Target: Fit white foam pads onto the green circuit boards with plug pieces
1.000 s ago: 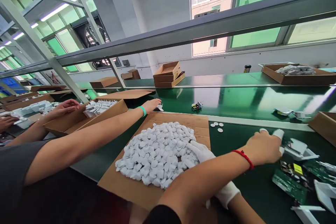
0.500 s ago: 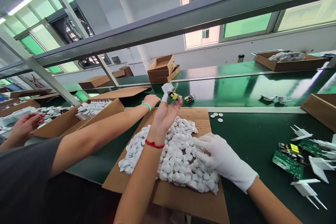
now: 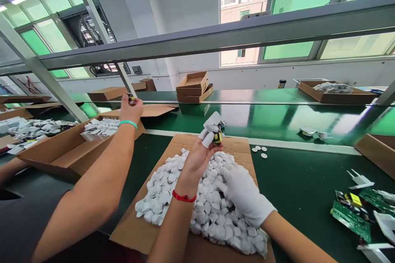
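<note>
My left hand [image 3: 200, 156], with white finger covers and a red cord at the wrist, is closed on a plug adapter [image 3: 213, 125]. A white plastic piece and a small circuit board with a yellow component show in it. It is held above the far part of a heap of small white round caps [image 3: 173, 176], spread over a cardboard sheet [image 3: 135, 232]. My right hand [image 3: 242, 191], in a white glove, reaches into the heap's right side. Its fingers are apart and touch the caps; whether a cap lies under the fingertips is hidden.
A co-worker's hand [image 3: 131, 109] with a teal band holds a small part at left, above a cardboard box [image 3: 70, 156] of white plug pieces. Several loose discs [image 3: 263, 155] lie beyond the sheet. Circuit boards [image 3: 352, 218] with white plugs lie right. A metal beam [image 3: 197, 45] crosses overhead.
The co-worker's teal-banded hand has moved left and now shows a small part in it. The small board on the far green surface is gone from there. My right hand reaches further into the heap.
</note>
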Available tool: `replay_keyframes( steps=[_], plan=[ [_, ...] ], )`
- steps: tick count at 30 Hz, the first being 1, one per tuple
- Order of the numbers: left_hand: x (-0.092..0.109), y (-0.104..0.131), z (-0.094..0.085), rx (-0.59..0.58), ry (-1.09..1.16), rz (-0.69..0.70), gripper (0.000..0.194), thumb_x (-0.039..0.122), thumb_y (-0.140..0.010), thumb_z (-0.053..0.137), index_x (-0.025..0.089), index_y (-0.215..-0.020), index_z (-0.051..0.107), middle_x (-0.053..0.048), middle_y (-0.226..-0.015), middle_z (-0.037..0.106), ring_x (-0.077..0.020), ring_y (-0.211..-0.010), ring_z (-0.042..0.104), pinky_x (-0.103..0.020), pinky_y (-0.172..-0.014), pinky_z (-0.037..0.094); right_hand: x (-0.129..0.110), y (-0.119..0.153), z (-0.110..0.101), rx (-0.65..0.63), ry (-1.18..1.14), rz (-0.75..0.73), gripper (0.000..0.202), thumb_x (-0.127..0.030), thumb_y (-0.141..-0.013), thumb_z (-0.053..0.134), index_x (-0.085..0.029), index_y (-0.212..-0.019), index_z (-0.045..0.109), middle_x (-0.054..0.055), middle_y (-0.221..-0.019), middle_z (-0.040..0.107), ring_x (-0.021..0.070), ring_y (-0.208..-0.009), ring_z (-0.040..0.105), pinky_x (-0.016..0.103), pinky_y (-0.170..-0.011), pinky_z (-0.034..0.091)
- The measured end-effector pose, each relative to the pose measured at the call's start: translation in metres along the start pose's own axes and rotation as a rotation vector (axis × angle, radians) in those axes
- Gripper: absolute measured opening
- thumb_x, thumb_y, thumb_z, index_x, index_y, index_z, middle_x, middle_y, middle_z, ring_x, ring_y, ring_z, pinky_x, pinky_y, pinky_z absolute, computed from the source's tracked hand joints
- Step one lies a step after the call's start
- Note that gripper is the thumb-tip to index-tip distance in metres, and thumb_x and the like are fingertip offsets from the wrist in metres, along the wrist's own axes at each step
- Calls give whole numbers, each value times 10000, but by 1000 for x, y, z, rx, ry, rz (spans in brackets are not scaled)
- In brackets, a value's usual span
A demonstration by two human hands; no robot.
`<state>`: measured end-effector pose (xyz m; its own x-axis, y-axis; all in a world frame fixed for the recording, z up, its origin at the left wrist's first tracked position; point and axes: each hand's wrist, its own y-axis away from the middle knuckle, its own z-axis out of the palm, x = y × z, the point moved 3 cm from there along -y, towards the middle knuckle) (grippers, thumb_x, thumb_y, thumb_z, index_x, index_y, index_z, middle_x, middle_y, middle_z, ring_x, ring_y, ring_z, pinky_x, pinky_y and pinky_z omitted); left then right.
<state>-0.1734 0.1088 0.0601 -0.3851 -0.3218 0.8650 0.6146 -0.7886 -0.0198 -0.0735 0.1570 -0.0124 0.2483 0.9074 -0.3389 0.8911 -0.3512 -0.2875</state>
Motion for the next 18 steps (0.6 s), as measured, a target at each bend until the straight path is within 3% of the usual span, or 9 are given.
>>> replay_keyframes(
  steps=[3, 5, 9, 13, 16, 18],
  plan=[
    [-3, 3, 4, -18, -111, 46, 591, 196, -591, 795, 157, -1146, 597, -21, -826, 653, -114, -654, 569, -212, -599, 459, 1, 0, 2, 23, 24, -7, 241, -230, -795, 560, -122, -982, 667, 215, -1171, 630, 383, -1131, 540, 542, -936, 442],
    [-2, 7, 6, 21, -372, 165, 709, 145, -554, 797, 198, -1220, 558, -21, -907, 652, -131, -717, 556, -233, -668, 461, 0, 3, 2, 14, 36, -51, 212, -213, -794, 541, -141, -949, 667, 203, -1119, 654, 366, -1078, 575, 526, -915, 460],
    [0, 16, 8, 134, -958, 478, 617, 153, -661, 699, 222, -1254, 547, -62, -974, 636, -224, -876, 560, -327, -839, 465, 6, 12, -5, 63, -60, -92, 143, -170, -783, 492, -200, -802, 631, 116, -931, 697, 261, -862, 650, 392, -763, 538],
    [-9, 18, 11, 4, -1046, 628, 582, 141, -738, 617, 237, -1302, 509, -78, -1129, 610, -258, -1055, 532, -338, -937, 443, 39, 27, -31, 328, -263, 72, 89, -196, -731, 530, -210, -646, 551, 12, -558, 601, 149, -469, 562, 255, -447, 495],
    [-16, 19, 11, -51, -1119, 584, 707, 125, -748, 586, 224, -1410, 359, -84, -1099, 595, -242, -989, 552, -351, -890, 477, 66, 40, -61, 597, -444, 69, 36, -203, -741, 609, -201, -773, 626, 27, -659, 663, 150, -547, 621, 245, -509, 544],
    [-20, 21, 13, -131, -1162, 504, 805, 119, -741, 588, 208, -1459, 236, -88, -1072, 576, -223, -926, 567, -339, -835, 503, 77, 47, -78, 722, -525, 14, 127, -166, -722, 663, -209, -842, 670, 60, -809, 708, 179, -694, 677, 259, -602, 577]
  ],
)
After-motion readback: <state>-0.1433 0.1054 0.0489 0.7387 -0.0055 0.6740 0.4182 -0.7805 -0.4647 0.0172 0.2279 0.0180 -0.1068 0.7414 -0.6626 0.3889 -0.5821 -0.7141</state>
